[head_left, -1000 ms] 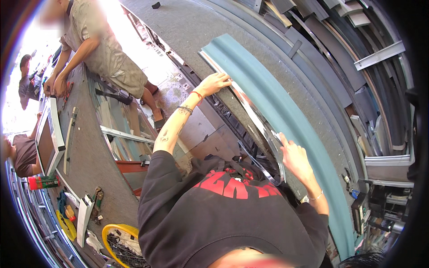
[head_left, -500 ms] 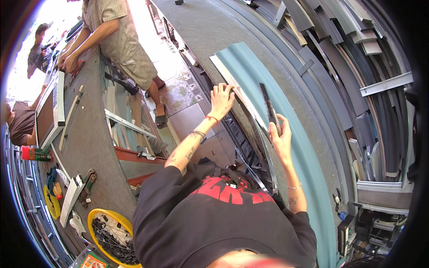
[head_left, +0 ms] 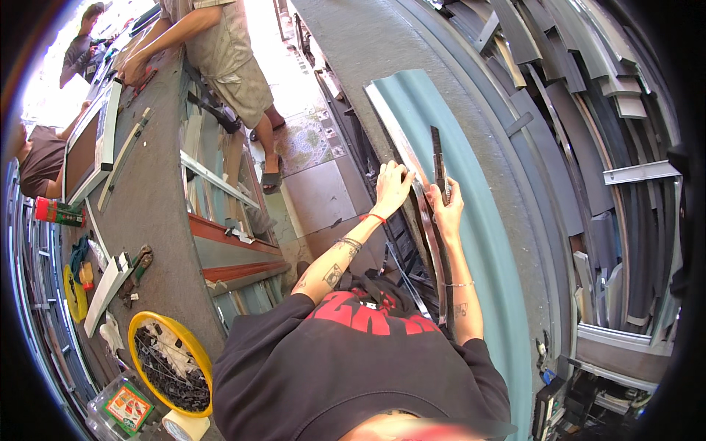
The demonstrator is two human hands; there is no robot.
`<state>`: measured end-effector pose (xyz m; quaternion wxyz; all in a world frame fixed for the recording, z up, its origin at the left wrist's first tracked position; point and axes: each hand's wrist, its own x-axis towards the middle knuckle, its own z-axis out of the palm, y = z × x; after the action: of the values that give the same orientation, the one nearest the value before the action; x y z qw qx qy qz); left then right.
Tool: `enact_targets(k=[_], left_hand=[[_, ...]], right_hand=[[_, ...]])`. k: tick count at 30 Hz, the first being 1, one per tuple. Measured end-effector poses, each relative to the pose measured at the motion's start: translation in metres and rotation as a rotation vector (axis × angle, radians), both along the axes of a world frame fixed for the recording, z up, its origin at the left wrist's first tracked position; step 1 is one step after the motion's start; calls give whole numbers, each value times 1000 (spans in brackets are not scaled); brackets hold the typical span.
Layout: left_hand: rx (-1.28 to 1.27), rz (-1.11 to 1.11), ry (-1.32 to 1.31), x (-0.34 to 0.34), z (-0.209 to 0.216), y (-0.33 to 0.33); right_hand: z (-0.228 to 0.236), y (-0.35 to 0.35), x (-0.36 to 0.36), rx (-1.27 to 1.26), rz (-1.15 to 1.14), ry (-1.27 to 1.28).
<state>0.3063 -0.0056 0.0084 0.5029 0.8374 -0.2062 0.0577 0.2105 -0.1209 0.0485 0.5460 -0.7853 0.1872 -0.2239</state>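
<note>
Three other people: one in a brown shirt by a framed panel, one in dark clothing farther off, one in beige standing at the left bench.
Left bench: holds a red-lidded jar, pliers and a yellow-rimmed basin of dark bits.
Left hand: fingers drawn together at the strip's edge; whether they pinch it or only press, I cannot tell.
Silvery strip, far stretch: runs along the left edge of the teal panel from its far end to the hands; this part looks unworked, so probably what is left.
Silvery strip, near stretch: passes the right wrist toward the body and seems loose there, likely the part done; any cut is too small to make out.
Knife: dark and slim, pointing away from the body over the panel.
Right hand: closed around the knife's handle, just beside the left.
Teal panel: long, ridged, lying lengthwise on the right bench.
Both hands, against half a second ago: left fingers were more spread; right hand was farther off, and now they nearly meet.
</note>
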Motion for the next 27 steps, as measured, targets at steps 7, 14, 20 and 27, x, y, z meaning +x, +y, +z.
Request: enact_targets(k=[7, 14, 20, 27], left_hand=[[-120, 40, 336, -17, 7, 11], [191, -7, 0, -22, 7, 7], [-320, 5, 282, -32, -25, 11], [-545, -42, 458, -43, -52, 20]], right_hand=[[14, 8, -5, 34, 51, -30], [35, 14, -54, 495, 179, -46], [56, -4, -85, 391, 351, 389], [71, -5, -80, 419, 537, 599]])
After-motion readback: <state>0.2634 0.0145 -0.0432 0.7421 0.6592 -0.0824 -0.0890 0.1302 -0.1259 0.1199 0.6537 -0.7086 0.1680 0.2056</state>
